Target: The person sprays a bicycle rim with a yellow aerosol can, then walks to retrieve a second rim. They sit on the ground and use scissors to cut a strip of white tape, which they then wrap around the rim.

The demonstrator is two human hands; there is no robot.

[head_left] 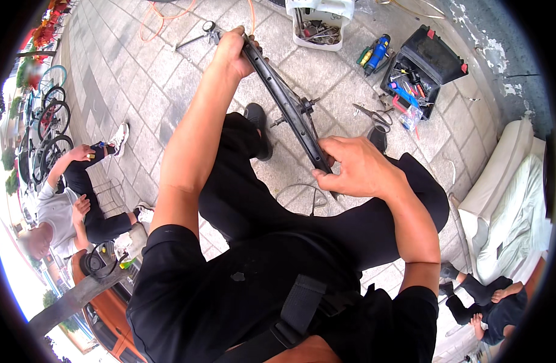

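Observation:
Between my hands is a small black bicycle wheel (281, 94), seen nearly edge-on and slanting down to the right. Small holes dot its rim, and its hub and axle (305, 106) stick out at mid-length. My left hand (232, 53) is closed around the far end. At the near end, my right hand (363, 166) grips the rim between thumb and fingers. Right beside my left hand is a metal tool with a round gauge (209, 26); I cannot tell whether that hand touches it.
Scissors (375, 115) and a blue power tool (379, 51) lie on the paving, near an open black toolbox (432, 100). A white tub (319, 42) holds metal parts. Orange hose (163, 17) curls behind. One person (63, 202) sits at left, another (490, 305) at lower right, near a pale sofa (499, 175).

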